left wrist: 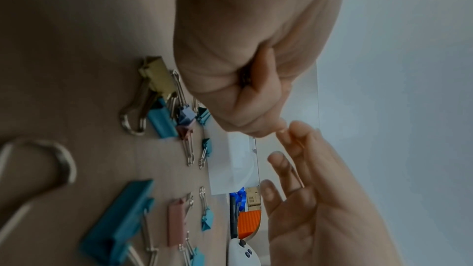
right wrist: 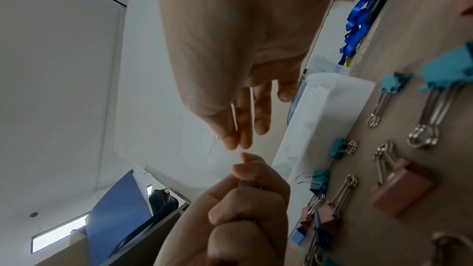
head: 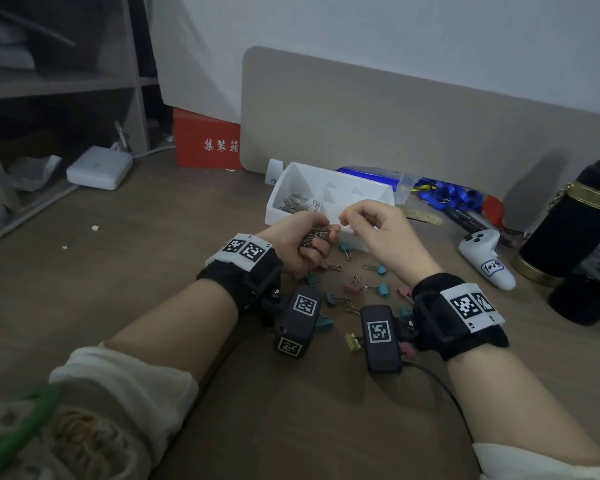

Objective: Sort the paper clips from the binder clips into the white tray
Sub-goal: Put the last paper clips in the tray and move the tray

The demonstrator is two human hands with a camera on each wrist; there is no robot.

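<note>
My left hand (head: 321, 237) grips a bunch of silver paper clips (head: 314, 235) in a fist just in front of the white tray (head: 281, 218). The bunch (right wrist: 249, 184) pokes out between thumb and fingers in the right wrist view. My right hand (head: 343, 220) hovers beside it over the tray's front edge, thumb and forefinger pinched together on a paper clip, of which only a small glint (right wrist: 217, 136) shows. More paper clips (head: 295, 202) lie in the tray's left compartment. Coloured binder clips (head: 381, 288) are scattered on the table below both hands, one gold (head: 353, 342).
A white controller (head: 485, 258) and a black flask (head: 568, 230) stand at the right. Blue lanyards (head: 447, 195) and a clear box lie behind the tray against a beige panel (head: 395, 116). A red box (head: 207, 140) and a white adapter (head: 99, 168) sit at the back left.
</note>
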